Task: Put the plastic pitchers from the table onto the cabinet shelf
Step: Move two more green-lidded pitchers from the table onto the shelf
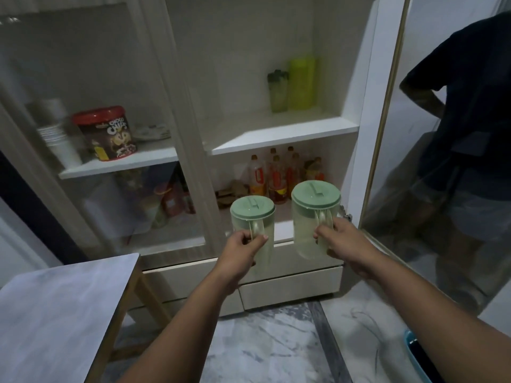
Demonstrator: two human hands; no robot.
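I hold 2 clear plastic pitchers with pale green lids, both upright in the air in front of the open white cabinet (pixel 351 150). My left hand (pixel 243 246) has its fingers curled tight around the handle of the left pitcher (pixel 253 217). My right hand (pixel 343 241) grips the handle of the right pitcher (pixel 313 208), held slightly higher. The grey-topped table (pixel 60 299) sits near left. The middle shelf (pixel 279 134), farther back, carries 2 green bottles (pixel 293 87).

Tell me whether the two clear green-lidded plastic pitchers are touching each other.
Apart. The head view shows the left pitcher and right pitcher separated by a visible gap.
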